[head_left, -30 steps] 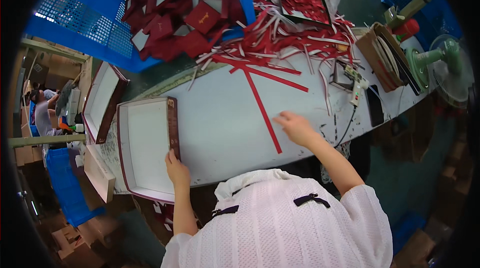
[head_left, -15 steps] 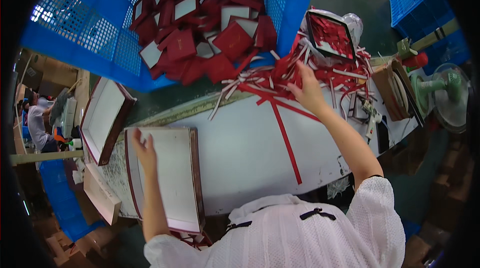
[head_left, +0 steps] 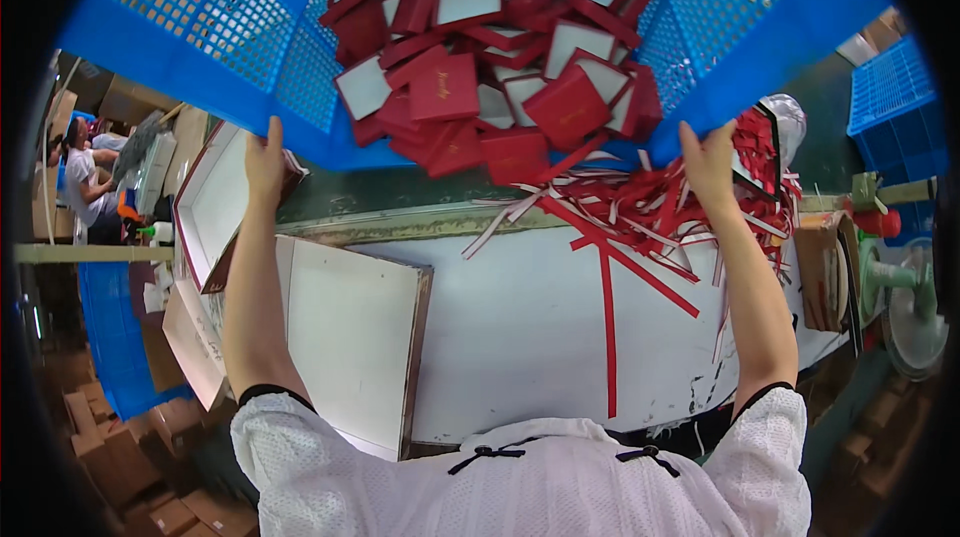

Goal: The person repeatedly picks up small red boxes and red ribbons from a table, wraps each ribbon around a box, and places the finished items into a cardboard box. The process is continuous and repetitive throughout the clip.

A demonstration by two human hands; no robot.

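A large blue plastic crate (head_left: 265, 62) with perforated walls fills the top of the view, heaped with small red boxes (head_left: 445, 87) that show white inner or bottom faces. My left hand (head_left: 264, 165) grips its near left corner, fingers bent over the blue edge. At the near right corner, my right hand (head_left: 708, 165) is closed on the same crate, thumb and fingers on its edge. Just below the right hand lies a tangle of red and white strips (head_left: 640, 212). One long red strip (head_left: 610, 337) stretches down the white tabletop (head_left: 510, 327).
A shallow white-lined box (head_left: 355, 322) lies left on the table, another (head_left: 212, 199) tilted behind it. Right of my hand are a dark tray of red pieces (head_left: 757, 152), cardboard (head_left: 822, 272) and a green fan (head_left: 915, 307). Another person (head_left: 88, 182) sits far left.
Both hands have moved to the crate and taken hold of it: the left from above the white-lined box, the right from the strips. The crate appears farther right and more centred.
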